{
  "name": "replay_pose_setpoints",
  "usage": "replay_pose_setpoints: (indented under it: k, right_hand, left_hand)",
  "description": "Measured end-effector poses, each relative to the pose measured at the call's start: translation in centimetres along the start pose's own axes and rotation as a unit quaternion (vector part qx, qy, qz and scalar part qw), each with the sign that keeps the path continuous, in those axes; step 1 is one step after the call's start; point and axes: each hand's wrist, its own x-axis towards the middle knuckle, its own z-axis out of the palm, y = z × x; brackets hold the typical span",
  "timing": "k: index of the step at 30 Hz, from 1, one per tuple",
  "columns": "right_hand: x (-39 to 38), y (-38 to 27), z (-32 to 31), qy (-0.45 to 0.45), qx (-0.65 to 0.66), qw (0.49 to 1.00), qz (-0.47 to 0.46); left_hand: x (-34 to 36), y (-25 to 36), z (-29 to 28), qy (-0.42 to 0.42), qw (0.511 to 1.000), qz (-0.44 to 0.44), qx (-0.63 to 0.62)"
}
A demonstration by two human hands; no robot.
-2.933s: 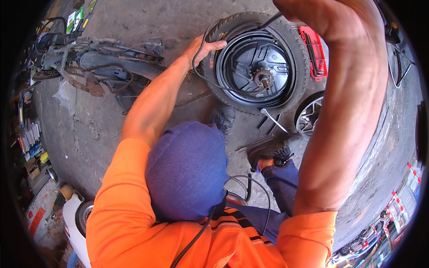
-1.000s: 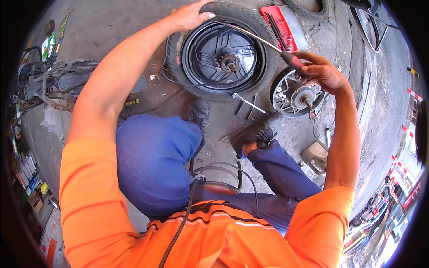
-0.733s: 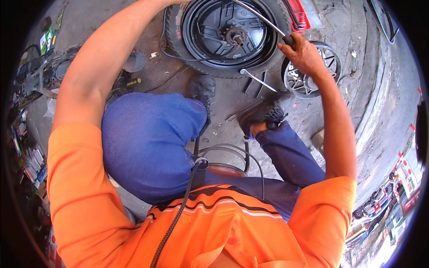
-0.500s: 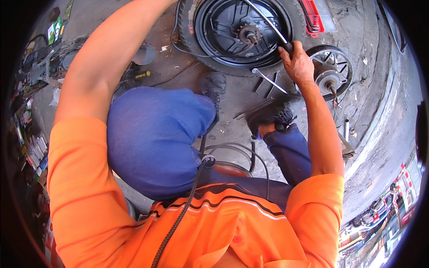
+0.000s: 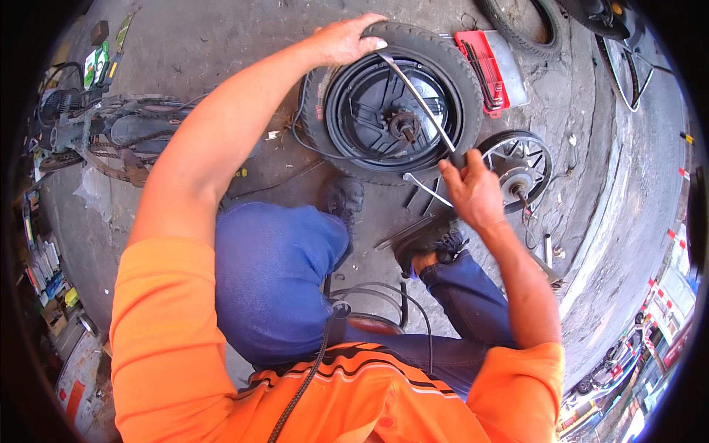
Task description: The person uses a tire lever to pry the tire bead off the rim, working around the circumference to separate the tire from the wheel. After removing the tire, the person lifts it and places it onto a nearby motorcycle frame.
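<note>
A wheel lies flat on the ground ahead of me, a black tyre [image 5: 464,88] around a dark hub motor [image 5: 362,111] with a small sprocket at its centre. My right hand [image 5: 476,188] grips the black handle of a long metal tyre lever [image 5: 425,107]. The lever slants across the wheel, its flat tip at the tyre's inner edge on the far side. Beside that tip, my left hand [image 5: 351,40] clasps the tyre, thumb on the sidewall and fingers over the tread. Nearer to me, a second metal lever [image 5: 428,190] lies by the tyre.
Right of the wheel are a red tool case [image 5: 484,70] with hex keys and a smaller spoked wheel [image 5: 521,166]. A loose tyre [image 5: 521,33] lies farther off. Bike parts [image 5: 111,133] sit at left. My shoes [image 5: 343,199] are close to the wheel.
The view has shifted, so the wheel sits lower and its far side shows. My left hand, earlier beyond the top edge, is now visible on the tyre. My right hand still holds the lever.
</note>
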Motion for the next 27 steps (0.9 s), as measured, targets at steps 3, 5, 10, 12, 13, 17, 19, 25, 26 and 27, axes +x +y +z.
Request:
replay_pose_setpoints:
  k: [3, 5, 10, 12, 13, 17, 19, 25, 26, 27]
  right_hand:
    - [-1.5, -1.7, 3.1, 0.022, 0.059, 0.997, 0.04]
    - [-2.8, -3.9, 5.1, 0.021, 0.131, 0.989, 0.058]
    - [-4.5, -9.2, 8.5, -0.159, 0.512, 0.814, 0.224]
    - [-4.2, -11.1, 10.2, -0.187, 0.569, 0.759, 0.254]
    - [-3.9, -12.0, 11.2, -0.194, 0.592, 0.73, 0.28]
    - [-2.6, -15.5, 15.2, -0.189, 0.686, 0.645, 0.276]
    - [-2.5, -16.3, 16.3, -0.144, 0.698, 0.644, 0.278]
    - [-3.8, -11.9, 12.4, -0.137, 0.618, 0.723, 0.277]
    - [-3.8, -10.2, 10.7, -0.166, 0.6, 0.74, 0.255]
    - [-3.6, -8.9, 9.4, -0.196, 0.59, 0.736, 0.268]
  left_hand:
    - [-0.5, 0.4, -0.4, 0.023, 1.0, 0.002, 0.0]
    - [-0.7, 0.7, -0.6, 0.011, 1.0, -0.009, 0.006]
    - [-0.7, 1.2, -0.6, -0.005, 0.999, -0.032, -0.001]
    - [-0.7, 1.3, -0.7, 0.003, 1.0, -0.028, 0.009]
    - [-0.7, 1.3, -0.7, 0.002, 0.999, -0.036, 0.017]
    - [-0.7, 1.0, -0.7, 0.011, 1.0, -0.007, 0.029]
    - [-0.7, 0.7, -0.6, 0.007, 1.0, 0.003, 0.021]
    - [-0.1, 0.0, -0.1, 0.007, 1.0, -0.014, 0.004]
    - [-0.1, 0.0, 0.0, 0.005, 1.0, -0.017, 0.002]
    - [-0.1, 0.0, 0.0, 0.008, 1.0, -0.014, -0.002]
